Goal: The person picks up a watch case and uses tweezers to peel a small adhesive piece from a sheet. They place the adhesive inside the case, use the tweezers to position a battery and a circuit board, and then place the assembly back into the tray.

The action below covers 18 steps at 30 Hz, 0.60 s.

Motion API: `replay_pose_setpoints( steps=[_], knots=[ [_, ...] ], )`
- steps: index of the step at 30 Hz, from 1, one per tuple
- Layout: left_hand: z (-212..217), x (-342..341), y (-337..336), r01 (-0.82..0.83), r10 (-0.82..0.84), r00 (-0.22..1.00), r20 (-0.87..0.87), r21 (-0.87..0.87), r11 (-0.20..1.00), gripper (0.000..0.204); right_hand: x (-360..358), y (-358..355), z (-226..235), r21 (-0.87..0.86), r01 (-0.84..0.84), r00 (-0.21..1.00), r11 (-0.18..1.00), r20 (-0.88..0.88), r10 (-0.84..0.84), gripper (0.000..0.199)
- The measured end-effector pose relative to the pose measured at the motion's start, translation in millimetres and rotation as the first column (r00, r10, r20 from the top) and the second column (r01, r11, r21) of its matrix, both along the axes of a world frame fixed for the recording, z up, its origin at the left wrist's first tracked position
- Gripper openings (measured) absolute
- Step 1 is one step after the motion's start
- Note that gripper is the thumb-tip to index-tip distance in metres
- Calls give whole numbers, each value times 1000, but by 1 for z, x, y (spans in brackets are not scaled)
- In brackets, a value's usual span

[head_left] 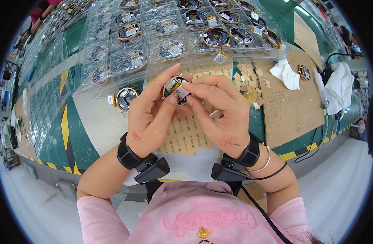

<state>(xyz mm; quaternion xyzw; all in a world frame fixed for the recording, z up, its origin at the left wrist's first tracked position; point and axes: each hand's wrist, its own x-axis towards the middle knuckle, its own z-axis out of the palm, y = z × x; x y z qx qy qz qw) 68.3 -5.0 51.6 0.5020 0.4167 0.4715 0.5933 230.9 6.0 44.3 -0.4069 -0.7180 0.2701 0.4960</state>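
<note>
**Two hands meet over a small round case**

We see the left hand [148, 118] clasping a round case [169, 86] between thumb and fingers, its open face tilted up toward us and dark parts showing inside. The right hand [225, 112] comes in from the other side, thumb and forefinger closed on a small silver-and-yellow battery [181, 91] that overlaps the case's opening. We cannot tell whether the battery rests on the parts beneath it. The left thumb lies close by the battery's lower left side.

Both hands are together above a tan sheet [186, 136] with green print. Just left of the left hand we find a second round case [126, 99], lying on the table with a yellow battery [112, 100] beside it. Beyond the hands, a clear plastic tray [255, 53] carries rows of similar cases. To the right we notice scattered tan paper squares [246, 77] and a brown board [292, 112] bearing a crumpled white cloth [285, 74].
</note>
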Motion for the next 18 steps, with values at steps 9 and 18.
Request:
replay_pose_setpoints(
  steps=[9, 18],
  knots=[
    [-4, 0, -1, 22, -24, 997, 71, 31, 999, 46, 3, 3, -2, 89, 16, 994, 996, 102, -26, 25],
    [2, 1, 2, 81, -81, 995, 56, 13, 997, 43, 10, 6, 2, 6, -18, 994, 1000, 105, 17, 23]
  ],
)
